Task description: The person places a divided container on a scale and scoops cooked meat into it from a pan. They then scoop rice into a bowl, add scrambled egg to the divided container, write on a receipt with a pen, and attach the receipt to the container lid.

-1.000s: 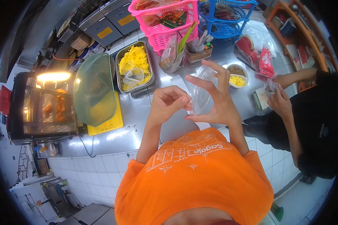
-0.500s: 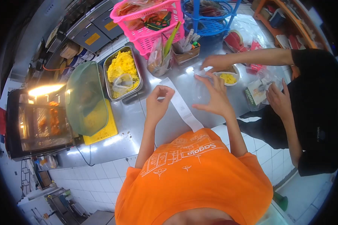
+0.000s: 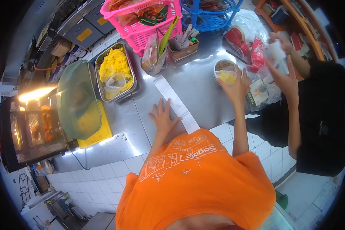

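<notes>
My left hand (image 3: 163, 118) lies open with spread fingers over the steel table (image 3: 136, 124). Its thumb reaches the edge of a long white printed paper strip (image 3: 176, 102), which runs from mid-table to the front edge by my orange shirt. My right hand (image 3: 237, 87) has its thumb and fingers around the near right side of a round white bowl (image 3: 216, 74). Inside the bowl are yellow food (image 3: 227, 78) and brown food (image 3: 224, 66) in separate parts. How firmly the fingers press on the rim is hard to see.
A co-worker's hands (image 3: 285, 78) hold something white and blurred at right. A steel pan (image 3: 131, 87) of yellow food, pink basket (image 3: 138, 40), marker box (image 3: 184, 53) and blue rack (image 3: 209, 17) stand behind. At left are a green cover (image 3: 78, 99) and a lit display case (image 3: 36, 126).
My right hand has moved right onto the bowl. My left hand has lowered and opened from a pinch above the strip. The co-worker's hand has left the bowl. The view has shifted slightly.
</notes>
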The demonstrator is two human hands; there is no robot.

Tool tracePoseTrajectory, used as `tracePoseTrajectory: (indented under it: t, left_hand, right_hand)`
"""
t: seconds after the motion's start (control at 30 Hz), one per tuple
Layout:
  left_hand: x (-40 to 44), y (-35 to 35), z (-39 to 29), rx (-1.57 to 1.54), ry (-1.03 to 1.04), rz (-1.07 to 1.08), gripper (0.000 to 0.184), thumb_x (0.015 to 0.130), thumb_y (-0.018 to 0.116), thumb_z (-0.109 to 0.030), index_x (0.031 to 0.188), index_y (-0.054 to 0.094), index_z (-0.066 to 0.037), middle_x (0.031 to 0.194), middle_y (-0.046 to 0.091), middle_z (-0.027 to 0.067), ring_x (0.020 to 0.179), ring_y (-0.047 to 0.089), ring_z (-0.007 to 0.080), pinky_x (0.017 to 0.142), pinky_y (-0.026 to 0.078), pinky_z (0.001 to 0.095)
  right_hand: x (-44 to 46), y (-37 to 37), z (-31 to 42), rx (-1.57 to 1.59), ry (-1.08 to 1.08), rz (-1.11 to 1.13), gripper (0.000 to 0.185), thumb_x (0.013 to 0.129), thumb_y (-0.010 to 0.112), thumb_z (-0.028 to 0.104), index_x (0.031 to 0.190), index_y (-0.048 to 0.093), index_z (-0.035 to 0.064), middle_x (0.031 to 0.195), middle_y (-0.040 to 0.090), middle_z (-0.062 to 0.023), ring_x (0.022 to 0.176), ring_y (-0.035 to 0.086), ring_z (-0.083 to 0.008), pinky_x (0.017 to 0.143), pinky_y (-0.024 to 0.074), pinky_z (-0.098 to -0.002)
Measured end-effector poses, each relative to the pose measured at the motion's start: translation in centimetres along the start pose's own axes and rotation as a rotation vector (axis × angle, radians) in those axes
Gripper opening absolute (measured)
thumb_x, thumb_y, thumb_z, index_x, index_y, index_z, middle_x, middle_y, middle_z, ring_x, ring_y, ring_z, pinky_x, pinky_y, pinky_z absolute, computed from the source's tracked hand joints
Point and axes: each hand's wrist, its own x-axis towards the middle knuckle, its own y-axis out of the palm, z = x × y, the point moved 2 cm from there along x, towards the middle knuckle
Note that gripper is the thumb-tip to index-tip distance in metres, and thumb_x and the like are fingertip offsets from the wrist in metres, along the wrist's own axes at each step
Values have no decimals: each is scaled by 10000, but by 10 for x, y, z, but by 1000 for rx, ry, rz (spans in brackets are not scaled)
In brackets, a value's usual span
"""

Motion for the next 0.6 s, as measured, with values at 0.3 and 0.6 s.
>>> tracePoseTrajectory:
  t: [0.3, 0.6]
  left_hand:
    - [9, -9, 9, -13, -44, 59, 1126, 520, 888, -431, 1487, 320, -320, 1573, 200, 43, 1407, 142, 440, 1022, 23, 776]
    - [11, -18, 12, -18, -77, 101, 1153, 482, 902, -418, 1475, 317, -385, 1582, 170, 38, 1426, 107, 433, 1022, -15, 784]
  right_hand:
    - [62, 76, 16, -148, -219, 61, 862, 729, 634, 696, 1421, 436, 221, 1520, 325, -147, 1354, 286, -458, 975, 253, -712]
    - [94, 49, 85, 235, -507, 30, 555, 846, 669, 387, 1318, 525, 133, 1433, 459, -147, 1303, 424, -364, 1039, 308, -573]
